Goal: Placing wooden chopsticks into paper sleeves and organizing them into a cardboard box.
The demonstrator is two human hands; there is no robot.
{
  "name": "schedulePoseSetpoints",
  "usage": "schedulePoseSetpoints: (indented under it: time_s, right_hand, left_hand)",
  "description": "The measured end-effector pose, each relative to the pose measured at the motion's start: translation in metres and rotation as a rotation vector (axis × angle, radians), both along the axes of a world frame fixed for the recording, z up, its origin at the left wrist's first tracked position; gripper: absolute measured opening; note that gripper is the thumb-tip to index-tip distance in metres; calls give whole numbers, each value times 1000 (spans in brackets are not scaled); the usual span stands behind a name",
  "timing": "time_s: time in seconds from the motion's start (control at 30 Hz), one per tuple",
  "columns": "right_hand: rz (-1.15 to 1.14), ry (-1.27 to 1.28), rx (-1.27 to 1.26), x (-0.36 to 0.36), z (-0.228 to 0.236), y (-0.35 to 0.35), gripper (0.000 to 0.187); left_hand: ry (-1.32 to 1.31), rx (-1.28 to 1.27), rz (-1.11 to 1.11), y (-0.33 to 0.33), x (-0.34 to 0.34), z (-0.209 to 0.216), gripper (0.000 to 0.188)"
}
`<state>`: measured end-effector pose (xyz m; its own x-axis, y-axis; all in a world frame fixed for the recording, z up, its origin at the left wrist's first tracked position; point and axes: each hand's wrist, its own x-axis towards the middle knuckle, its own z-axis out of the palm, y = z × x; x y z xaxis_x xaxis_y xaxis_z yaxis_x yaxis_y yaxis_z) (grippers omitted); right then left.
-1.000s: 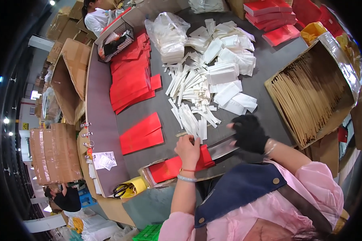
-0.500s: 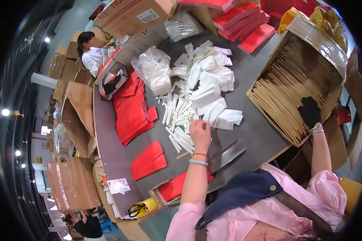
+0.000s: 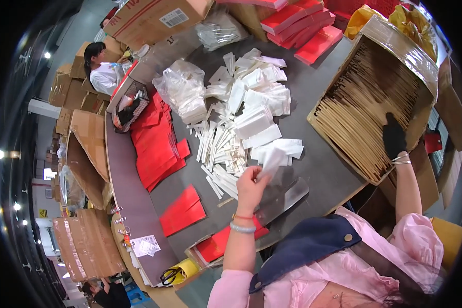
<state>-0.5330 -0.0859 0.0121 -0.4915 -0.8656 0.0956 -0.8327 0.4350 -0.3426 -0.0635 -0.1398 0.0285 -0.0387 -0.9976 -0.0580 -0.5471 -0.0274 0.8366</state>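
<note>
My left hand, bare with a bracelet at the wrist, pinches a flat white sleeve-like packet, blurred by motion. It is above the near edge of a heap of similar white packets and narrow white strips. My right hand, in a black glove, rests on thin wooden sticks packed in an open carton on the right. Its fingers point away from me among the sticks; the dark glove hides whether they grip any. A blade-like, shiny metal piece lies near my left hand.
Red envelopes spread along the left side of the grey table, with more nearer me. Red stacks stand at the back. A clear bag of white pieces sits behind the strips. Scissors lie at the near left corner. Another person works beyond.
My left hand has lifted a white packet off the heap and drawn it nearer me. My gloved right hand stays at the sticks, its fingers now closer together. The whole view has shifted slightly.
</note>
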Motion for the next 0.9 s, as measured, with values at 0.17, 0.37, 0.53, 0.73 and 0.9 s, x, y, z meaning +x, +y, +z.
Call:
schedulePoseSetpoints:
  time_s: [0.17, 0.37, 0.53, 0.73, 0.9]
  right_hand:
    - [343, -342, -185, 75, 50, 7, 28]
    - [1065, -282, -17, 198, 30, 2, 29]
    - [1108, -70, 179, 221, -7, 3, 24]
    - [986, -249, -74, 232, -32, -8, 17]
    - [1074, -834, 94, 316, -23, 13, 25]
  left_hand:
    - [-432, -74, -290, 82, 33, 7, 35]
    - [-432, -148, -94, 120, 48, 10, 56]
    - [-509, -177, -167, 136, 63, -4, 72]
    - [-491, -154, -182, 121, 39, -2, 72]
    - [-498, -212, -200, 108, 33, -6, 68]
